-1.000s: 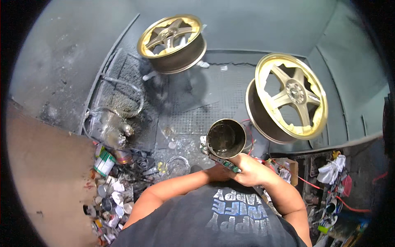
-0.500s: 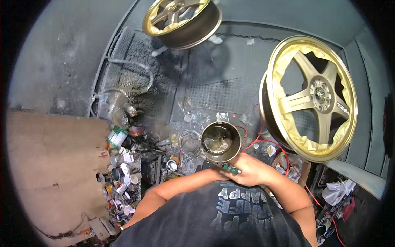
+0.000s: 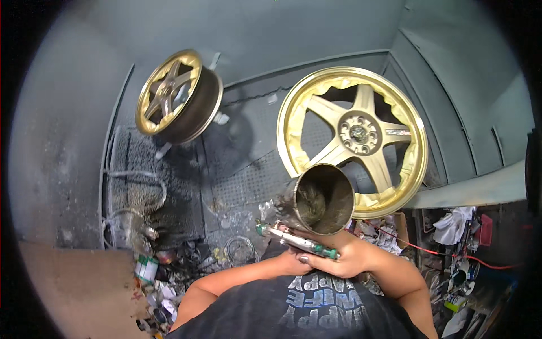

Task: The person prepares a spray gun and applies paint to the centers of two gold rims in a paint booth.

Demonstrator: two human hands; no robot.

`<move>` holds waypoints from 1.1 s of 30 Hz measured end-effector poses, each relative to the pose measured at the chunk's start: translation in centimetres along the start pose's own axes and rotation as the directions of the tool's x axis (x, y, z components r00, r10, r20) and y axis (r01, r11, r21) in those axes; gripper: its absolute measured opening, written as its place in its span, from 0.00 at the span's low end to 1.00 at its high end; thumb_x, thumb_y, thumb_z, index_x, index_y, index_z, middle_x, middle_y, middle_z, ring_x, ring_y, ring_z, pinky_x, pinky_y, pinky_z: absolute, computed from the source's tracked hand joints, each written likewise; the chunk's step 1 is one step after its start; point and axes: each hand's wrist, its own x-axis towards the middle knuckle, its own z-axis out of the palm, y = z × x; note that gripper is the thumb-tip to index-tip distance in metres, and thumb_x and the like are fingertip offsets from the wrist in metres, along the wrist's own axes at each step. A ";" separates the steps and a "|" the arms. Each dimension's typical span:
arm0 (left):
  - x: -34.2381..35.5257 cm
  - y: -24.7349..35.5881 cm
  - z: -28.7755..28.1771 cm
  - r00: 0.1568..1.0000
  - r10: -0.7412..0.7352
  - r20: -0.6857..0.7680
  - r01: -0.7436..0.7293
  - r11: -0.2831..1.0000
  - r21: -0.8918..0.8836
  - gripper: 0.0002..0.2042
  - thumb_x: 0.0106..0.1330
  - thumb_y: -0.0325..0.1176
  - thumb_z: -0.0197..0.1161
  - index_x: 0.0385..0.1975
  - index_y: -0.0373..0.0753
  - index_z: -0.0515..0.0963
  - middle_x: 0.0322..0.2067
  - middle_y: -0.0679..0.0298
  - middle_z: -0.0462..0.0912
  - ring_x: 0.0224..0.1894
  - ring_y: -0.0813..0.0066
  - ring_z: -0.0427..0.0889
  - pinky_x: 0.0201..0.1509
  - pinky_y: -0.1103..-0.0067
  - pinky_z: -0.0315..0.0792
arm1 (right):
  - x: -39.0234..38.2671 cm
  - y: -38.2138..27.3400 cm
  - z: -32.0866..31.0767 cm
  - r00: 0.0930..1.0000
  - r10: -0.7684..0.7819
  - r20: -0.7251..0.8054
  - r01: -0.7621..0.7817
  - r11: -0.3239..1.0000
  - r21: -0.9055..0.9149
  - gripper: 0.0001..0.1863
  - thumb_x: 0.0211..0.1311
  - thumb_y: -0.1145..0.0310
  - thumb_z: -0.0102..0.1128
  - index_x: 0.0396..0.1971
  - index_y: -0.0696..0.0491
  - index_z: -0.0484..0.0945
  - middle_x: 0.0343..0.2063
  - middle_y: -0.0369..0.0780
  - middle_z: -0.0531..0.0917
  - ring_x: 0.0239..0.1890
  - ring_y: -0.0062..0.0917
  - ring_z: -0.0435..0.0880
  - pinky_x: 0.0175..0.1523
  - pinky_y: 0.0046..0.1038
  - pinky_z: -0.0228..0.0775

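Note:
A spray gun (image 3: 296,240) with green-ended metal parts is held close to my chest. Its dark, wide-mouthed metal cup (image 3: 351,195) tilts toward the right and has wet residue inside. My right hand (image 3: 341,254) is closed round the gun below the cup, its thumb toward the left. My left hand (image 3: 294,263) meets it at the gun's underside, apparently gripping there, though most of its fingers are hidden. Beyond the cup stands a gold five-spoke wheel (image 3: 332,151), with crinkled yellow masking inside its rim. A second masked wheel (image 3: 189,113) is farther off at the left.
Cans and crumpled litter (image 3: 161,302) crowd the floor at lower left, beside a brown board (image 3: 79,282). A red hose (image 3: 418,246) runs along the right, near white cloth (image 3: 451,226). Grey walls (image 3: 316,28) enclose the space.
My view has swung up and right, so both wheels appear farther left. The cup has tipped to the right, and more of the gun's body shows beneath it.

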 end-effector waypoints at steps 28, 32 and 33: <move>10.6 -7.3 -28.1 0.774 -0.331 0.540 0.480 0.863 -0.158 0.17 0.71 0.40 0.63 0.53 0.37 0.81 0.49 0.59 0.85 0.54 0.63 0.81 0.61 0.69 0.72 | 2.5 -1.0 -10.0 0.275 0.360 -0.892 -0.178 0.930 0.320 0.14 0.66 0.72 0.61 0.50 0.61 0.77 0.41 0.40 0.84 0.38 0.19 0.85 0.25 0.17 0.73; 13.1 -17.2 -27.5 0.778 -0.628 0.017 0.584 0.713 -0.387 0.18 0.74 0.40 0.56 0.57 0.36 0.76 0.50 0.58 0.83 0.51 0.67 0.82 0.55 0.72 0.76 | 3.6 -0.4 -10.4 0.323 0.385 -0.864 -0.145 0.923 0.357 0.15 0.66 0.74 0.61 0.51 0.61 0.76 0.41 0.40 0.84 0.39 0.19 0.85 0.25 0.17 0.74; 14.0 -18.3 -27.5 0.754 -0.655 -0.052 0.553 0.675 -0.489 0.19 0.76 0.41 0.53 0.58 0.36 0.75 0.51 0.58 0.83 0.52 0.68 0.82 0.55 0.74 0.75 | 3.7 -0.5 -10.2 0.342 0.400 -0.850 -0.129 0.916 0.380 0.15 0.66 0.74 0.61 0.51 0.61 0.76 0.41 0.40 0.84 0.39 0.20 0.85 0.25 0.17 0.74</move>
